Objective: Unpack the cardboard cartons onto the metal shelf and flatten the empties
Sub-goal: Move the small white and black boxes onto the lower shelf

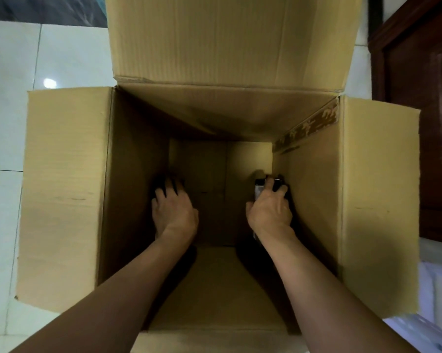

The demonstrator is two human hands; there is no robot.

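Observation:
A large brown cardboard carton [67, 189] stands open on the floor, its flaps spread outward. Both my arms reach deep inside it. My right hand [269, 211] grips a dark object with a pale label [259, 189] against the carton's right inner wall. My left hand [174, 210] lies at the bottom left with its fingers spread over something dark [161, 186] that is mostly hidden in shadow; whether it grips this I cannot tell. The carton's bottom between the hands shows bare cardboard.
White floor tiles [8, 118] lie to the left of the carton. A dark wooden door or cabinet [418, 110] stands at the right. A pale patterned cloth [433, 324] shows at the lower right corner.

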